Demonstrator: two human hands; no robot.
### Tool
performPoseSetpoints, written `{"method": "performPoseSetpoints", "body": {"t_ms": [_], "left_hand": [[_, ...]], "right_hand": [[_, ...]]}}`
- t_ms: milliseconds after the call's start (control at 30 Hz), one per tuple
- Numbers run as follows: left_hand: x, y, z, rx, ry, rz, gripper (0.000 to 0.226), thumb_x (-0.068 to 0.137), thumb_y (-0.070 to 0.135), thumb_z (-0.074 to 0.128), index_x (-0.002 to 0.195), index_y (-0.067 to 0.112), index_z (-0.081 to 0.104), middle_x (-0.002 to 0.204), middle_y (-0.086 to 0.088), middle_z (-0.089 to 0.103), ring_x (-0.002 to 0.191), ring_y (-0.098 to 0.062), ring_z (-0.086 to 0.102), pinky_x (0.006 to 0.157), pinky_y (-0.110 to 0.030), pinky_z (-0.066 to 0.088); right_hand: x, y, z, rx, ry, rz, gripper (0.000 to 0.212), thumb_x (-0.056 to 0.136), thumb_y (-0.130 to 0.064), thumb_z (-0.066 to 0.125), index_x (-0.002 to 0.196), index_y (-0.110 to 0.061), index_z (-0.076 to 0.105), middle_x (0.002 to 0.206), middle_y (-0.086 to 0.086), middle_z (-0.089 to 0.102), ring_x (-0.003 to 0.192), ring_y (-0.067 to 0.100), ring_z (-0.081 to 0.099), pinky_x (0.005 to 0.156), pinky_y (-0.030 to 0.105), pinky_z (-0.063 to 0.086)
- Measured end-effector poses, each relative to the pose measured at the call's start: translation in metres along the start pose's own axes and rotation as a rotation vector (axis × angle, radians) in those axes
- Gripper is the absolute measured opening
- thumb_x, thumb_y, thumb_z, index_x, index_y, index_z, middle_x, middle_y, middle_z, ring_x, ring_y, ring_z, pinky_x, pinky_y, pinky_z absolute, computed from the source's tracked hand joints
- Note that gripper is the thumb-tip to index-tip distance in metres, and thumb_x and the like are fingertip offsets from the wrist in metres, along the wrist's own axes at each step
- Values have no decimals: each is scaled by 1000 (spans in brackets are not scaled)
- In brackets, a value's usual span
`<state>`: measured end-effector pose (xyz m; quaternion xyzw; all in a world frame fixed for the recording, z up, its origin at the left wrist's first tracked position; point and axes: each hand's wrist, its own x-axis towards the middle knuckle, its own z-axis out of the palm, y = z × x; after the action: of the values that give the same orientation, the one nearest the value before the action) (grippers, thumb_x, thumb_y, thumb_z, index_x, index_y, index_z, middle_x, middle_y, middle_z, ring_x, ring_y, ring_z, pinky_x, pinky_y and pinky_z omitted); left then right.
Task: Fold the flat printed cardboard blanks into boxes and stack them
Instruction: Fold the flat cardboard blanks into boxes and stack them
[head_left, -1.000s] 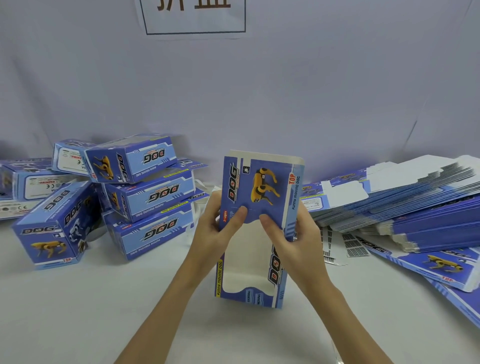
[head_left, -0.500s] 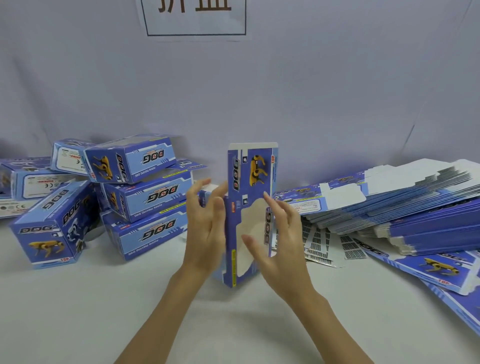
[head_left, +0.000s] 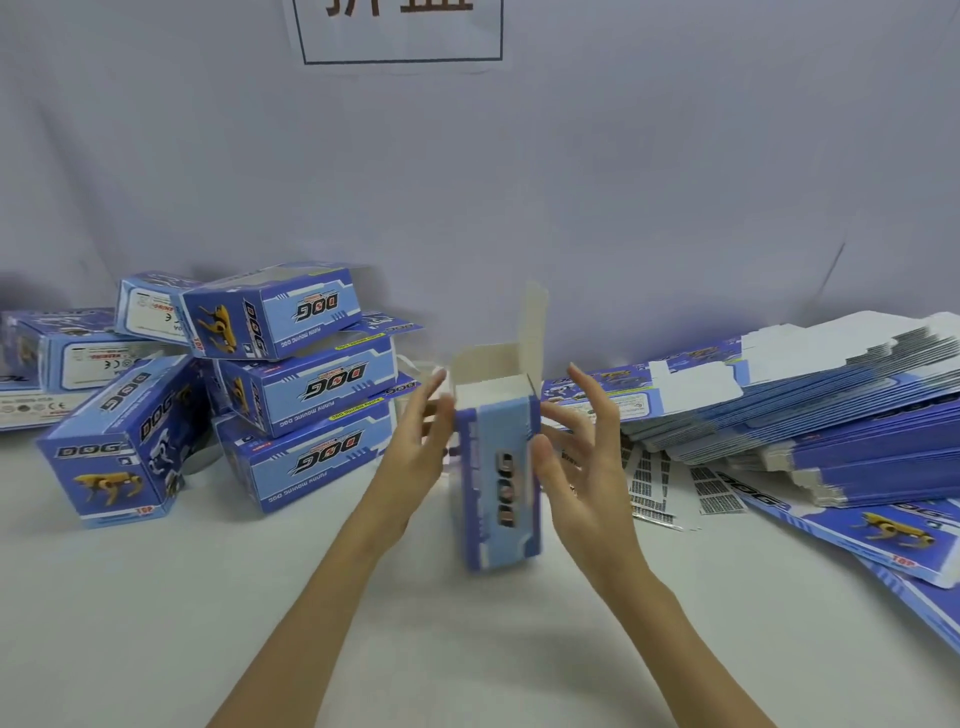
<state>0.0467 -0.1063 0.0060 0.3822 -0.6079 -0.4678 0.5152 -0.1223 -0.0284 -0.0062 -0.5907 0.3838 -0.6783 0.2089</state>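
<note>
Head view: the half-formed box (head_left: 498, 467) is stood upright on the bench (head_left: 156, 623), top flaps (head_left: 524, 332) raised.
Left hand (head_left: 415, 457): a wide grip, fingers straight against the box's left side.
Right hand (head_left: 582, 457): a wide grip, fingers spread, thumb at the right edge.
Risk: the box could be tipped or squashed back flat if unevenly pressed.
Box contents: nothing is seen inside.
Folded boxes (head_left: 301, 395): stacked at left.
Flat blanks (head_left: 831, 405): piled at right.

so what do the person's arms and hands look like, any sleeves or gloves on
Both forearms are bare up to the bottom edge of the head view: no sleeves show. The left hand and right hand wear no gloves. No watch or bracelet is visible on either wrist. Whether there is a ring is too blurred to tell.
</note>
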Motion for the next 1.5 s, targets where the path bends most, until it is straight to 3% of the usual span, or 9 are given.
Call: {"method": "performPoseSetpoints", "body": {"t_ms": [233, 467, 700, 867, 1000, 1100, 1233, 1400, 1500], "left_hand": [[-9, -2, 10, 255, 101, 408, 51, 88, 71, 62, 133, 50, 50, 118, 10, 56, 105, -16, 59, 85, -25, 55], [-14, 15, 4, -176, -221, 212, 48, 98, 39, 68, 141, 33, 50, 149, 4, 56, 126, -27, 65, 88, -46, 62], [-7, 20, -4, -280, -147, 158, 41, 78, 56, 84, 90, 24, 61, 147, 10, 57, 133, -30, 60, 90, -54, 59], [-12, 24, -3, -222, -116, 199, 56, 80, 48, 85, 114, 23, 49, 129, 15, 61, 120, -27, 67, 81, -69, 58], [-13, 29, 2, -87, -90, 265, 73, 80, 45, 80, 136, 61, 36, 137, 8, 51, 119, -26, 65, 77, -46, 65], [-15, 30, 5, -34, -134, 249, 54, 80, 57, 73, 128, 51, 48, 138, -1, 55, 121, -31, 64, 81, -42, 63], [-18, 25, 4, -23, -167, 353, 74, 81, 77, 66, 118, 15, 50, 142, 2, 53, 132, -18, 57, 86, -49, 61], [-20, 28, 6, -86, -212, 307, 65, 86, 78, 58, 115, 20, 50, 137, 15, 59, 134, -6, 55, 76, -29, 62], [-18, 27, 5, -28, -194, 327, 36, 100, 50, 56, 124, 24, 53, 136, 18, 57, 126, -4, 59, 76, -33, 64]], "right_hand": [[1, -7, 5, -306, 31, -153, 55, 95, -21, 76, 145, -28, 55, 144, 9, 45, 139, 15, 49, 108, 16, 42], [5, -10, -11, 5, 39, -9, 28, 100, -38, 63, 124, -24, 67, 150, 3, 48, 131, 36, 59, 87, 69, 55], [7, -11, -10, -152, 46, -14, 35, 98, -44, 66, 130, -29, 66, 148, -13, 48, 146, 25, 47, 105, 54, 54], [10, -12, -7, -81, 110, -33, 44, 98, -23, 71, 139, -22, 55, 145, -8, 57, 140, 19, 54, 102, 53, 56], [16, -14, -21, -38, 51, 35, 71, 99, -15, 72, 157, -33, 36, 143, -6, 58, 133, 16, 57, 91, 30, 60], [18, -16, -30, -59, 1, 70, 59, 100, -21, 71, 152, -35, 46, 139, -13, 57, 131, 9, 55, 89, 22, 56], [18, -13, -31, -87, -8, 70, 30, 100, -29, 68, 124, -17, 55, 140, -8, 57, 131, 17, 58, 82, 43, 61], [8, -15, -23, 42, -49, 121, 56, 85, -70, 72, 118, -30, 50, 151, -13, 52, 123, 20, 67, 77, 42, 65], [6, -16, -15, 75, 9, 184, 56, 81, -83, 65, 115, -41, 50, 104, -21, 69, 89, 55, 59, 60, 57, 54]]}}
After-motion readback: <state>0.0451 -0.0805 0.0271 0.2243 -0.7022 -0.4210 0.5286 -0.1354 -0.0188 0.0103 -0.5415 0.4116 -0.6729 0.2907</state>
